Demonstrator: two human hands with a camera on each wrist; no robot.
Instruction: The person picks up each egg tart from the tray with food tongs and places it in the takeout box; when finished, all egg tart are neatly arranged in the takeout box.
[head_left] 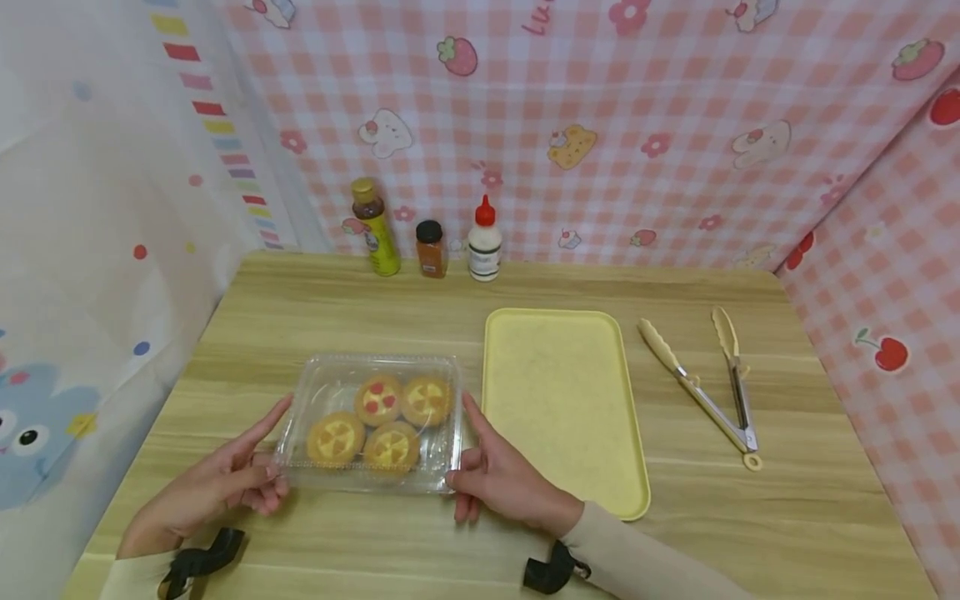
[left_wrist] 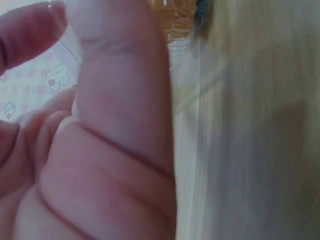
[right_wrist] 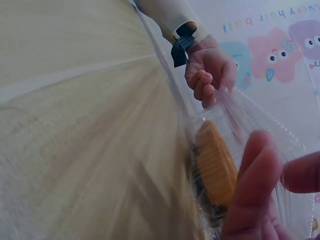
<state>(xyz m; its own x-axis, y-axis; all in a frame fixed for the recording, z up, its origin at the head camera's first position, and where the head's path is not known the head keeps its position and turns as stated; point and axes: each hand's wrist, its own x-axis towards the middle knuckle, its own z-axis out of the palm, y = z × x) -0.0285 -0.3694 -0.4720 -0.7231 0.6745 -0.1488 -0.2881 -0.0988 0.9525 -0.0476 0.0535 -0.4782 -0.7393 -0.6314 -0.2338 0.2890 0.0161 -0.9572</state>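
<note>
A clear plastic clamshell box (head_left: pixel 292 417) is held level between both hands over the left half of the table. Several round egg tarts (head_left: pixel 336 440) show through its lid, one topped with red pieces. My left hand (head_left: pixel 217 483) grips the box's left side, index finger along the edge and thumb at the near corner. On the opposite side, my right hand (head_left: pixel 502 479) grips it the same way. The right wrist view shows a tart (right_wrist: pixel 216 162) through the box wall. I cannot tell whether the box touches the table. Its lid looks closed.
A yellow tray (head_left: pixel 562 408) lies just right of the box. Farther right rest spread metal tongs (head_left: pixel 720 400) with beige tips. Along the back edge stand a yellow-capped bottle (head_left: pixel 378 237), a black-capped spice jar (head_left: pixel 431 254) and a red-tipped white squeeze bottle (head_left: pixel 484 246).
</note>
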